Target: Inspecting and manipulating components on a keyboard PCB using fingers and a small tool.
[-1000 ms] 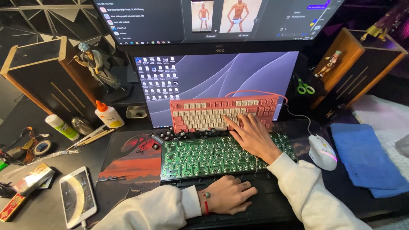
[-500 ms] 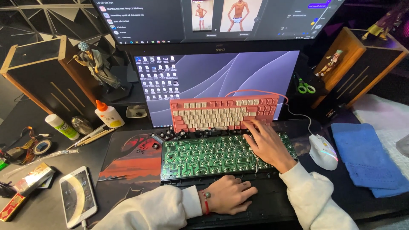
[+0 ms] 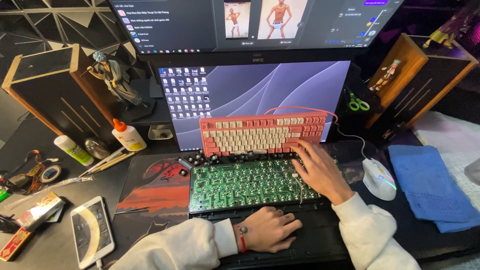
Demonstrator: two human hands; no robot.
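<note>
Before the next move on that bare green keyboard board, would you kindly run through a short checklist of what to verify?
1. Green circuit board lies flat on the desk mat: ok.
2. Left hand rests on the black case edge below the board, steadying it: ok.
3. Right hand fingertips are at the board's upper right: ok; what they pinch: cannot tell.
4. Pink keyboard leans propped against the monitor, close behind the fingers: not ok, it might slip.
5. White mouse sits apart from the right sleeve: ok.
</note>
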